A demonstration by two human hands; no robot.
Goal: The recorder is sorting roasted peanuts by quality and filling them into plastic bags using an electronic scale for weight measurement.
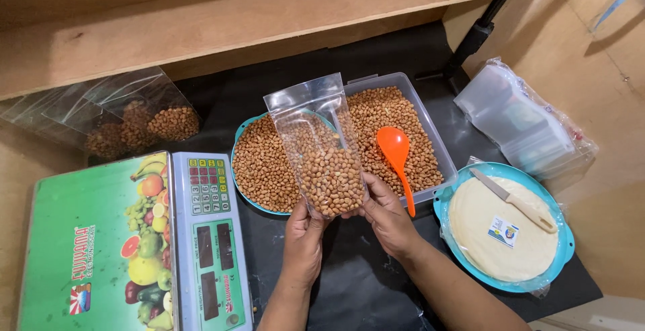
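Head view. At centre frame, a clear plastic stand-up pouch partly filled with brown peanuts [322,159] is held upright above the black worktop [356,284]. Its lower corners are grasped by the fingers of the left hand [304,233] and the right hand [386,213]. Directly behind the pouch, a round teal tray heaped with peanuts [259,166] and a clear rectangular plastic tub of peanuts [403,136] are seen; an orange plastic spoon [396,156] rests in the tub. A green digital weighing scale [134,243] occupies the lower left. At right, a teal plate carrying a pale flat disc and a knife [504,230] is placed.
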